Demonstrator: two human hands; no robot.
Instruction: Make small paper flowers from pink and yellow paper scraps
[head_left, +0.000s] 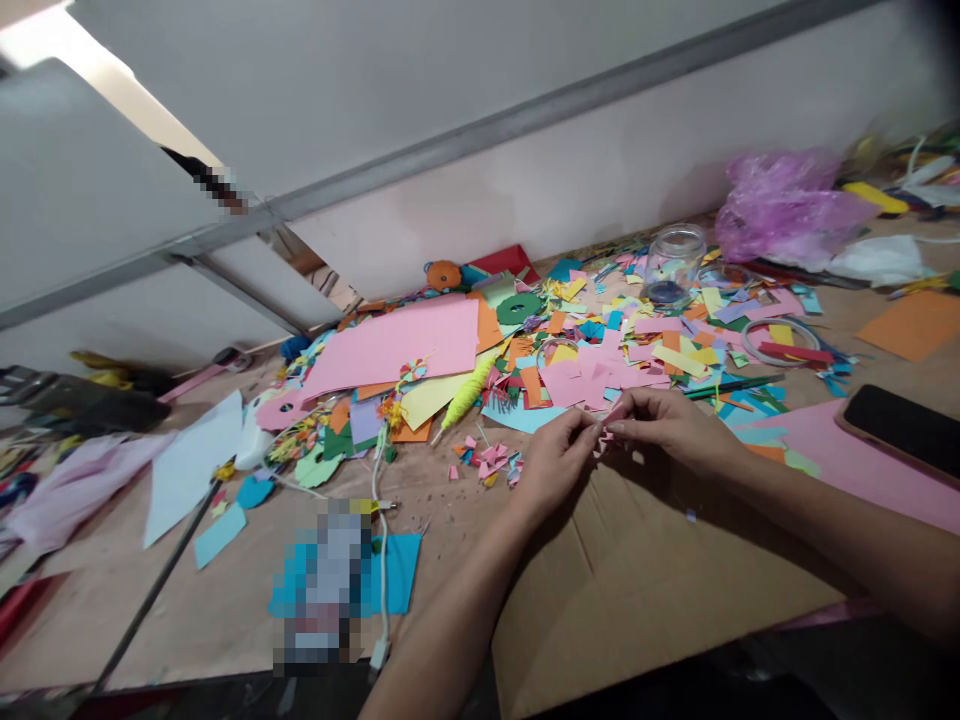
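Note:
My left hand (564,452) and my right hand (667,425) meet above the far edge of a brown cardboard sheet (645,590). Between the fingertips of both hands is a small piece of pink paper (613,412); its exact shape is partly covered by the fingers. Both hands are closed in a pinch. Left of my left hand lies a little heap of cut pink paper bits (493,460). Just beyond the hands, larger pink paper pieces (592,375) rest among many coloured strips.
A glass jar (673,268) and a purple plastic bag (787,205) stand at the back right. To the right, a phone (904,435) lies on pink paper. A white cable (382,560) and yellow-green yarn (471,388) lie left of the hands. A wall runs behind the table.

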